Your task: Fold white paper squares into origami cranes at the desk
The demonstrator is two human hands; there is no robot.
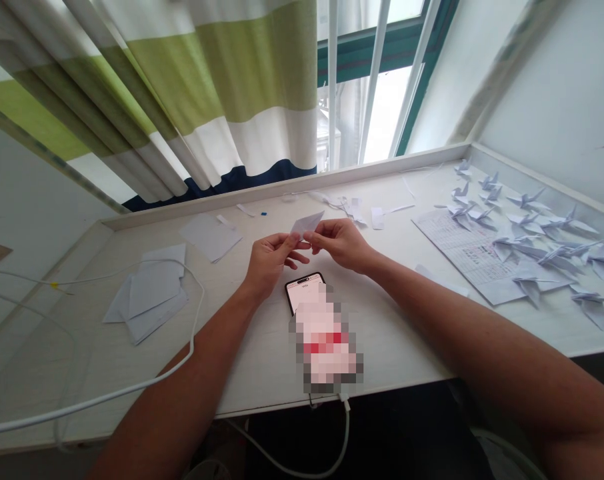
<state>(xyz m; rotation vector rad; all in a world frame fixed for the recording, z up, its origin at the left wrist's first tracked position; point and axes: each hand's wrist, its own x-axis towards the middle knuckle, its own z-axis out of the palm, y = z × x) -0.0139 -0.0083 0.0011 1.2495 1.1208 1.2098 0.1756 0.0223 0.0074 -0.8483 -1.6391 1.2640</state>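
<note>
Paper [308,225], a small folded white piece, is pinched between my two hands, at twelve o'clock from the phone. My left hand [269,263] and right hand [339,243] meet there, the fingers [287,240] of each pressed together near its lower end, with the rest of each hand loosely curled. It should handle as light and thin, crisp along its creases yet easy to crumple, so the best hold is a gentle one on the thicker folded layers, away from the sharp tip. Around me on the counter [262,373], a smartphone [298,290] lies at six o'clock, loose paper squares [149,297] at nine, and folded paper cranes [527,227] beside a printed sheet [462,253] at three.
</note>
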